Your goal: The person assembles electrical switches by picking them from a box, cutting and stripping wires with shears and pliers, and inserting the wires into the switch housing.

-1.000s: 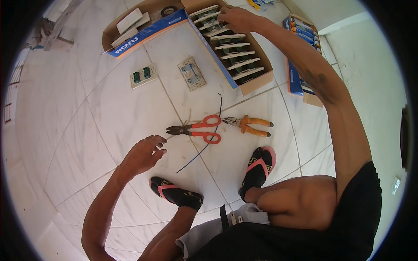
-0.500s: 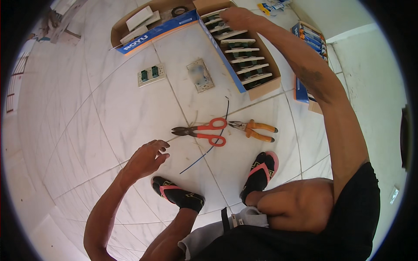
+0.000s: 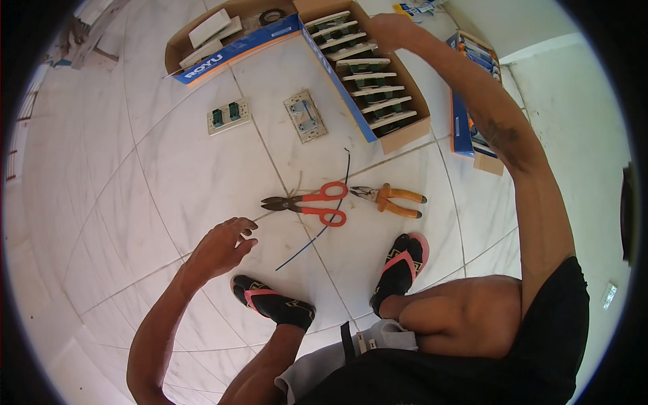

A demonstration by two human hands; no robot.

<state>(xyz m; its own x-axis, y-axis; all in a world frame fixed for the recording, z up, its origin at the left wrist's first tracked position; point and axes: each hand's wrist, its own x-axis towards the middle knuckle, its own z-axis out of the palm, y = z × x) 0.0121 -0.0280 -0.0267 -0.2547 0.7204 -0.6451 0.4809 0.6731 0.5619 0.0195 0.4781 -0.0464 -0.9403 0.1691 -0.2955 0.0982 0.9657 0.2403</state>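
Hovering beside seemingly light, stiff plates (image 3: 365,61), best edge-held, the right hand (image 3: 389,32) hides its grip; left hand's (image 3: 223,247) is loosely spread.

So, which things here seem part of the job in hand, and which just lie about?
Probably the job's:
box of wall plates, right hand at its rim
loose plate with two green modules
second loose plate
red-handled tin snips
orange-handled combination pliers

Seemingly lying about:
blue-and-yellow packet
black tape roll

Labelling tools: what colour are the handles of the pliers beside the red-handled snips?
Pliers' handles: orange, with dark ends. Best seen in the head view.
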